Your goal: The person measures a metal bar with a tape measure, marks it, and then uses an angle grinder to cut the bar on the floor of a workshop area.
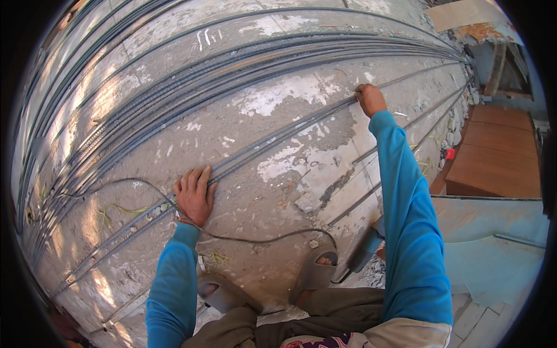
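Note:
A pair of long steel reinforcing bars (pixel 284 133) lies slantwise across the dusty floor, from the lower left up toward the upper right. My left hand (pixel 195 194) rests over these bars with its fingers stretched out and slightly apart. Farther along, to the upper right, my right hand (pixel 370 100) is closed round the bars, its fingertips turned under and partly hidden. A thick bundle of similar bars (pixel 232 69) curves across the floor beyond both hands.
A black cable (pixel 261 240) winds past my left wrist toward my sandalled feet. Partly behind my right forearm lies a blue-grey power tool (pixel 366 250). Brown panels (pixel 493 151) and a pale blue sheet (pixel 493 232) are at the right, beside rubble. Single bars lie near my right arm.

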### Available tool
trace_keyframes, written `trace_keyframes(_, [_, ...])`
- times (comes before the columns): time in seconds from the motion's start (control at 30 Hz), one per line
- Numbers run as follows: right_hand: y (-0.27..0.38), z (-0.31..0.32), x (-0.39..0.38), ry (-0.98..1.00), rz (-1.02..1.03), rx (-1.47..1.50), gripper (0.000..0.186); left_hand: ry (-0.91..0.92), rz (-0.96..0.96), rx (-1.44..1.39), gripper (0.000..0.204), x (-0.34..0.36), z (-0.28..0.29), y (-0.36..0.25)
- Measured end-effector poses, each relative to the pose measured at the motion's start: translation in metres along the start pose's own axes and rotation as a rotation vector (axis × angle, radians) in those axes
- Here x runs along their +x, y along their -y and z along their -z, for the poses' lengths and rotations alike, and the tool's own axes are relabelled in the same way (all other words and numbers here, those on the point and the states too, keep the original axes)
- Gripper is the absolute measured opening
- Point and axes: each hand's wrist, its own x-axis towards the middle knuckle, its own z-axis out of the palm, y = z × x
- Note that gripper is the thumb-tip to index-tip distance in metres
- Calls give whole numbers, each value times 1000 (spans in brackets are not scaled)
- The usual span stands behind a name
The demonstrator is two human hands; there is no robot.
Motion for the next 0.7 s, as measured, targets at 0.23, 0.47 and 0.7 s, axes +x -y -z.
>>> trace_keyframes(0.23, [-5,-1,12,85,-92,13,17,-9,-2,2,45,0,-4,-1])
trace_keyframes(0.47, [4,-4,6,-24,4,11,14,-31,3,-35,45,-4,-1,8])
trace_keyframes(0.7, [-28,-12,-4,-25,-41,40,13,-73,-42,-54,45,-7,-8,13])
